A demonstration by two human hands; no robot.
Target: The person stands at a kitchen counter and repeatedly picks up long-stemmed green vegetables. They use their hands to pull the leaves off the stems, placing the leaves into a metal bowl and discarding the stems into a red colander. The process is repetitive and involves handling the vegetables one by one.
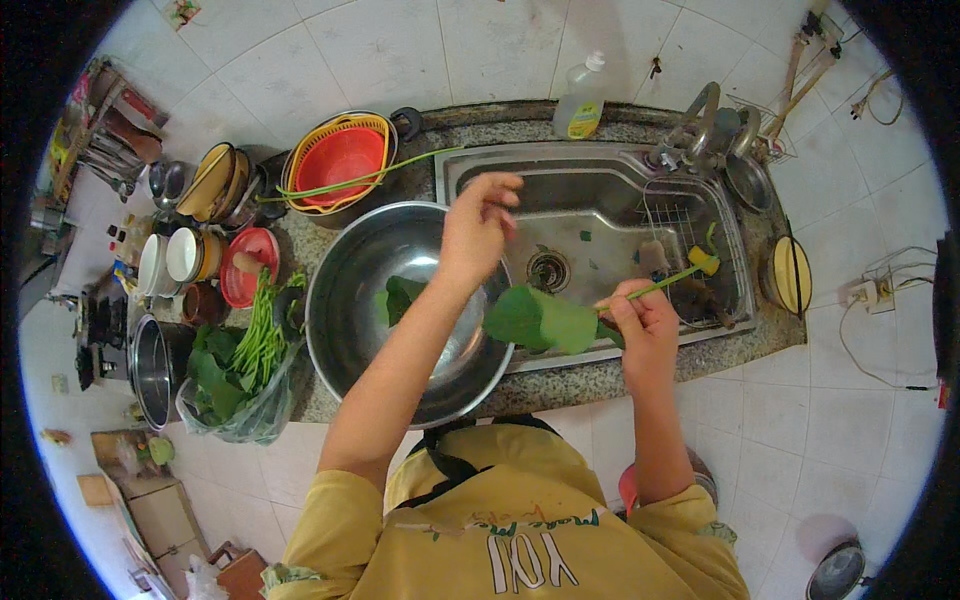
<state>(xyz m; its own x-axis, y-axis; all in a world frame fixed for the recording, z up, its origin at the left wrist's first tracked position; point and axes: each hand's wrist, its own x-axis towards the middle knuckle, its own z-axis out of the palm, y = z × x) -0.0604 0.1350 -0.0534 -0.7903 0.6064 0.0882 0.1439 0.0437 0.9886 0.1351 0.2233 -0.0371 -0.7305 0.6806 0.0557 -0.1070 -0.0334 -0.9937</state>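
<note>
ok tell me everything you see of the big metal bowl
The big metal bowl is round, wide, shiny and silvery, with a thin rim. It sits open side up on the speckled counter, seemingly overlapping the sink at its left. Green leaf lies inside; the left forearm crosses above, hiding part.

Leaf (560,325) deep green, stem (668,281) paler green; bowl (465,340) silver; basin (340,160) red; countertop (545,385) speckled grey

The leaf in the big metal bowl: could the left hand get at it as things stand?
Probably yes: the left hand looks empty and near, and the metal bowl is open on top; only the forearm crosses above it, close to the leaf.
</note>
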